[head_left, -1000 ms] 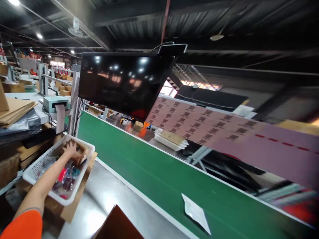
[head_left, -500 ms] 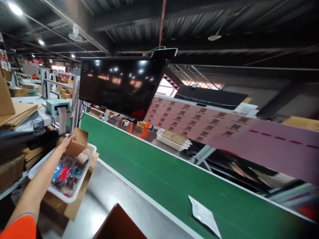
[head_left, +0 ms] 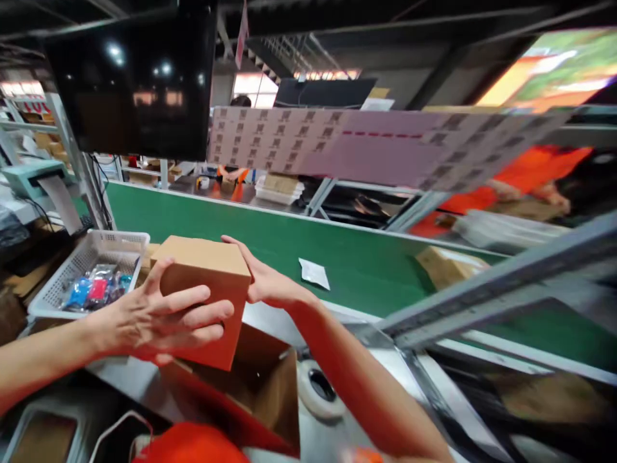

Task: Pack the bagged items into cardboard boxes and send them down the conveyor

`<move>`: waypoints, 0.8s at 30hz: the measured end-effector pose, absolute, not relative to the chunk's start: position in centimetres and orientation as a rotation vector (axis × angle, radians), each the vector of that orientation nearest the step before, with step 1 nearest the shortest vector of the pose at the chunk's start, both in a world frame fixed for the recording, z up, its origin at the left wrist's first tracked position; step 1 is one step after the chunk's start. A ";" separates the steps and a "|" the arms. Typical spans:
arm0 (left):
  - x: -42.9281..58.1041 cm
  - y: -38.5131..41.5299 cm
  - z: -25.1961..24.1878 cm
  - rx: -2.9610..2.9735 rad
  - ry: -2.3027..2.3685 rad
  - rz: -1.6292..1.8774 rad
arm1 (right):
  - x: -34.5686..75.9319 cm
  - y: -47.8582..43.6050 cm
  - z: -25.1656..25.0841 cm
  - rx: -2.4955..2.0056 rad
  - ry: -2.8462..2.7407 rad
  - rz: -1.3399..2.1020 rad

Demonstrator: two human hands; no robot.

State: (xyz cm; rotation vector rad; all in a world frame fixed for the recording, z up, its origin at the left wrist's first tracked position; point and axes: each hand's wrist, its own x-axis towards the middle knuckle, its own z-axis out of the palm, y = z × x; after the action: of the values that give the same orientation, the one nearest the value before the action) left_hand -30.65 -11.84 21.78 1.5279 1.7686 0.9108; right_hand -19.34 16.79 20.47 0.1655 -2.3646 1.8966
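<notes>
A closed brown cardboard box [head_left: 207,257] is held between both of my hands. My left hand [head_left: 178,315] lies across its near side with the fingers spread over the cardboard. At the far right edge, my right hand [head_left: 253,273] grips it, its fingers partly hidden behind the box. Below stands a larger open carton [head_left: 274,392], its inside dark. The held box is tilted over the carton's far left part; whether the two touch I cannot tell. To the left sits a white plastic basket [head_left: 45,299] with small blue and red bagged items [head_left: 96,289].
A roll of tape [head_left: 321,389] lies right of the carton. Beyond runs a green conveyor belt [head_left: 270,241] carrying a white packet [head_left: 314,273] and a brown parcel [head_left: 448,267]. A metal frame bar [head_left: 506,283] crosses at right. Co-workers in orange stand across the belt.
My left hand has brought the brown box from the basket to above the open carton. My right hand has come into view and onto the box. The view has swung right.
</notes>
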 end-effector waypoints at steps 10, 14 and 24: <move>-28.7 -10.5 19.3 1.174 1.624 0.925 | -10.9 13.3 16.2 -0.162 -2.230 1.636; -31.8 -10.4 13.6 1.131 2.011 1.297 | -9.4 13.8 14.9 -0.292 -2.164 1.576; -29.0 -8.0 0.0 0.369 1.356 1.574 | -9.9 14.0 1.2 0.161 -2.638 1.266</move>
State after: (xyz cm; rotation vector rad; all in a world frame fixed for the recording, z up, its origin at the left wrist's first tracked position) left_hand -28.95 -7.99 0.02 0.3687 1.3556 1.5736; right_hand -9.95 14.03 1.17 0.1611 -2.6375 1.2660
